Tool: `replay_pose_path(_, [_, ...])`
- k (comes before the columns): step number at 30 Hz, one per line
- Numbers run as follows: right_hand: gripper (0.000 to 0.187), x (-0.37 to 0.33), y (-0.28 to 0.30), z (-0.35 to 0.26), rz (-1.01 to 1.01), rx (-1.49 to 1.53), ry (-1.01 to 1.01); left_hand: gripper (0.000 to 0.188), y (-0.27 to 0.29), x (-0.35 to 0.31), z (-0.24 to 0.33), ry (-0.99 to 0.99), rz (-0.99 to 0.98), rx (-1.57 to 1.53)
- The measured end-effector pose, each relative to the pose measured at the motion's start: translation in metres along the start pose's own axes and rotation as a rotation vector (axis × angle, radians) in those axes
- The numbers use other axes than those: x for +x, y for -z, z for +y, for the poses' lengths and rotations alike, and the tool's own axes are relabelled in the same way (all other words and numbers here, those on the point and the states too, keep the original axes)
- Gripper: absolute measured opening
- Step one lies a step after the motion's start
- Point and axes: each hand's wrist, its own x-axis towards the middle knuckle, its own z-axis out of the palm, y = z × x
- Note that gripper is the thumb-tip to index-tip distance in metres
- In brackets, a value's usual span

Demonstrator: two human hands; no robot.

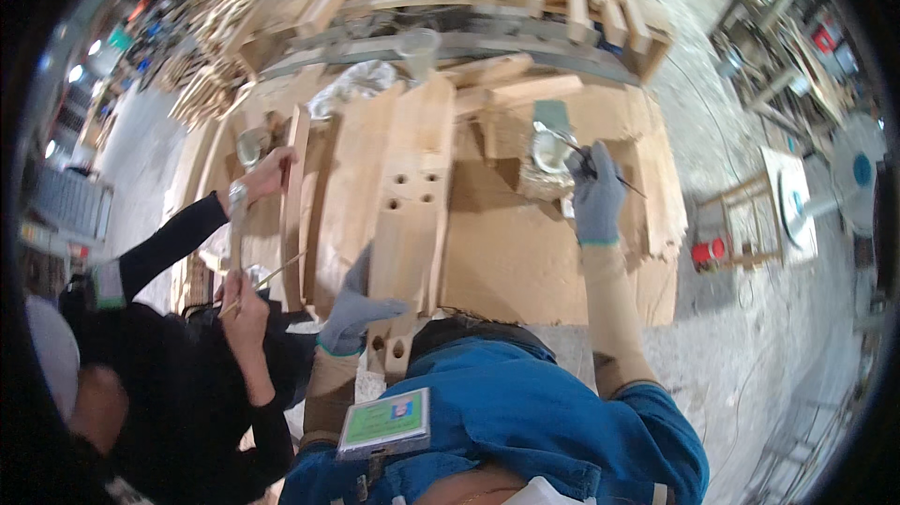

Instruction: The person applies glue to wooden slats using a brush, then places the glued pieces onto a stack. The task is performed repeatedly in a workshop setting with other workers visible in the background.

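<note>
My left hand [354, 316], in a grey glove, grips the near part of a long pale wooden board [408, 242] from its left side. Several round holes show in the board, some midway along it and some near its close end. My right hand [598, 188], gloved too, pinches a thin stick-like tool [635, 189]. Its far end reaches over a white cup [548, 152], whose contents are too unclear to name. The cup rests on a rough, crusted block [542, 184] on the wooden worktop [511, 261], with a green piece [550, 112] just behind.
At left, a co-worker in black steadies an upright wooden piece [296, 195] and holds a thin stick [281, 269]. More boards [525, 89], a white cloth [356, 85] and a clear cup [418, 50] lie farther back. A fan [848, 172] stands at right.
</note>
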Motion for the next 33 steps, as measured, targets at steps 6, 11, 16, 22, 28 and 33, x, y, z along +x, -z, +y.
replay_pose_path(6, [0.01, -0.091, -0.108, -0.027, -0.277, -0.14, 0.018, 0.098, -0.02, -0.003, 0.029, 0.009, -0.12, -0.083])
replay_pose_path(11, [0.011, -0.101, -0.121, -0.013, -0.358, -0.119, -0.04, 0.098, -0.013, -0.011, 0.027, -0.04, -0.121, -0.012])
replay_pose_path(16, [0.005, -0.099, -0.124, -0.002, -0.349, -0.131, -0.066, 0.1, -0.011, -0.018, 0.025, -0.039, -0.145, -0.088])
replay_pose_path(22, [0.015, -0.107, -0.131, -0.005, -0.467, -0.188, 0.025, 0.1, -0.006, -0.028, 0.026, -0.087, -0.122, -0.013])
replay_pose_path(28, [0.02, -0.118, -0.138, -0.012, -0.579, -0.217, 0.036, 0.101, -0.004, -0.035, 0.034, -0.134, -0.157, -0.031])
replay_pose_path(33, [0.022, -0.112, -0.136, -0.004, -0.628, -0.25, 0.126, 0.099, -0.001, -0.042, 0.033, -0.124, -0.136, -0.047])
